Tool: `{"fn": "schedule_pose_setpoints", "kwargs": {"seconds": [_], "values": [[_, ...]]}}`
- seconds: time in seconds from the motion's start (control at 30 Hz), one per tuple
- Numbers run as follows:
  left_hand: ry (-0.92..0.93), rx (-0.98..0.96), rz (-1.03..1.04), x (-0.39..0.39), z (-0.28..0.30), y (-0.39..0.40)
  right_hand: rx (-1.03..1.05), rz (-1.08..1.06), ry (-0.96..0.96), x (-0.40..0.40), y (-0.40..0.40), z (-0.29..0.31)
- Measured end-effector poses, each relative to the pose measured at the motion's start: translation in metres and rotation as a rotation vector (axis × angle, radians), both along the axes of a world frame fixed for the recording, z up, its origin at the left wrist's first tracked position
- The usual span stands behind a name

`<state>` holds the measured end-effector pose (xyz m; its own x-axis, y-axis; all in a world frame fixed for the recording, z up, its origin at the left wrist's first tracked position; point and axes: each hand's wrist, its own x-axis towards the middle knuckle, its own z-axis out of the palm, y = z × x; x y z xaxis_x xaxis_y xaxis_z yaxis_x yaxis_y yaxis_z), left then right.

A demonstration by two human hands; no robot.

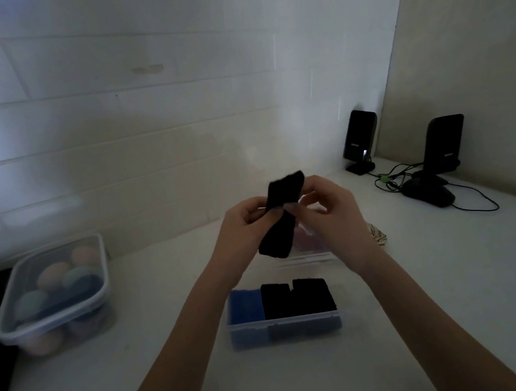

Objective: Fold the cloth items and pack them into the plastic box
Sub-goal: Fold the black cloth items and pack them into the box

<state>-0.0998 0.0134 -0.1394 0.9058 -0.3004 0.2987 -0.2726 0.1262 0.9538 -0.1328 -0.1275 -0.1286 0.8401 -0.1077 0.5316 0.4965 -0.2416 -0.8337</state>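
My left hand (pixel 243 227) and right hand (pixel 328 208) both pinch black cloth (pixel 281 215) mid-length, raised above white table (pixel 428 287); fingers closed tight on fabric. Clear plastic box (pixel 285 327) below, near me, holding blue folded cloth (pixel 245 306) beside two black folded cloths (pixel 297 297)

A black cloth (pixel 281 215) above a clear plastic box (pixel 284 327) holding blue (pixel 245 305) and black folded cloths (pixel 297 297).

Box in front, hands above and behind it

The plastic box (pixel 285 325) sits on the counter (pixel 461 282) with folded cloths (pixel 297 297) inside; both hands hold a cloth (pixel 281 217) above its far side. A lidded container (pixel 55 296) stands left, two speakers (pixel 359 138) far right.
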Motion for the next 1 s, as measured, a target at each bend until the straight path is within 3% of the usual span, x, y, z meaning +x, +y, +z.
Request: {"fn": "schedule_pose_setpoints", "kwargs": {"seconds": [0.17, 0.6, 0.77, 1.0], "values": [[0.070, 0.042, -0.071, 0.000, -0.008, 0.004, -0.025, 0.001, -0.017, -0.005, 0.001, -0.010], [0.012, 0.156, -0.005, -0.005, -0.011, 0.003, -0.040, 0.026, 0.085, -0.009, 0.000, -0.012], [0.142, 0.125, -0.127, -0.007, -0.008, 0.006, -0.003, 0.003, 0.060, -0.009, -0.003, -0.013], [0.085, 0.161, -0.056, -0.004, -0.008, 0.009, -0.117, 0.091, -0.018, -0.015, -0.002, -0.012]]}}
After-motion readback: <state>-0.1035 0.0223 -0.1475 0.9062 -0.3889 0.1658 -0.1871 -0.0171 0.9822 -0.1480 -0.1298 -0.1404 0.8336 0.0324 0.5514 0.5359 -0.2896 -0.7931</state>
